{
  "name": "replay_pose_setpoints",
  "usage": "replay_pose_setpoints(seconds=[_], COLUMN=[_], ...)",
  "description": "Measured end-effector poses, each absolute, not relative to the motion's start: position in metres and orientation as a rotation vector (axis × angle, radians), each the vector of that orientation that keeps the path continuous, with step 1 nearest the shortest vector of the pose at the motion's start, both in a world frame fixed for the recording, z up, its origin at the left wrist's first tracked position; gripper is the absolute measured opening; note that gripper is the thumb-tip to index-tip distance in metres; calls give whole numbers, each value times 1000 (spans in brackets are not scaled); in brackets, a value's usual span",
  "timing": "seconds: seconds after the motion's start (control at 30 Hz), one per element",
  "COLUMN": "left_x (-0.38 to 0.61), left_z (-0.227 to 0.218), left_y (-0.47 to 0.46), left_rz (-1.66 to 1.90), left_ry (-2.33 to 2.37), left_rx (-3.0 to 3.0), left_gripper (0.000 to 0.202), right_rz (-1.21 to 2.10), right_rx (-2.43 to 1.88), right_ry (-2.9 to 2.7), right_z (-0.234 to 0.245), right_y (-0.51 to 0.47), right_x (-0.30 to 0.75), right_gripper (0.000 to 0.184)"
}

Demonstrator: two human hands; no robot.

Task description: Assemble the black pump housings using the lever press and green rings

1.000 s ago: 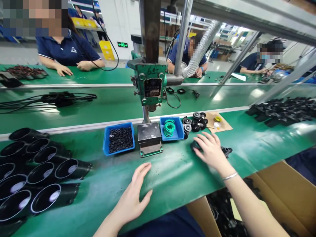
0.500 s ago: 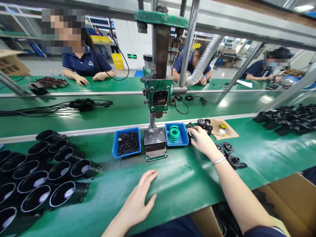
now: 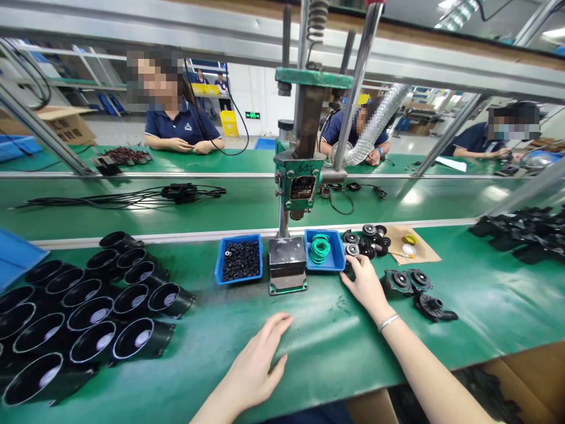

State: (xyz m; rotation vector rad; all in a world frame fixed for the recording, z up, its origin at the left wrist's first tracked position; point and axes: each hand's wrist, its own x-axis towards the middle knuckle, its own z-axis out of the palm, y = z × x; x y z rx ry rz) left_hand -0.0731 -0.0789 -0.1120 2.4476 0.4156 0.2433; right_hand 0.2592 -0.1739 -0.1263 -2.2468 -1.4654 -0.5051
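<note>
My left hand hovers over or rests on the green mat, fingers stretched forward and thumb apart, holding nothing. In front of it stands the black metal base block of a bench press. My right hand is by the right corner of a blue tray of green rings. Its thumb and fingers are apart, close to a black round part with a grey disc face. Whether the fingertips touch it I cannot tell. More such round parts lie behind.
A blue bin of small black rings stands left of the press. Black cup-shaped housings fill the mat's left side. At right lie assembled black parts and cardboard with a yellow lid. Co-workers sit across the bench.
The view has shifted, so the scene sits lower and further right. My right hand has drawn back slightly from the round parts towards me. My left hand stays nearly the same.
</note>
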Motion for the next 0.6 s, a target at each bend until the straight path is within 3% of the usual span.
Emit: replay_pose_setpoints(seconds=[0.3,0.53,0.6], left_x=[-72,-72,-65], left_z=[-113,-106,-105], left_y=[-82,-84,-90], left_rz=[313,312,367], left_ry=[428,395,400], left_rx=[2434,2320,2223], left_gripper=[65,62,60], right_rz=[-627,-531,-351], right_rx=[-2390,-2319,-2230], right_ry=[-1393,-1546,-1431], right_z=[-119,-95,-86], right_y=[-166,-197,-200], right_x=[265,244,217], right_gripper=[23,18,21])
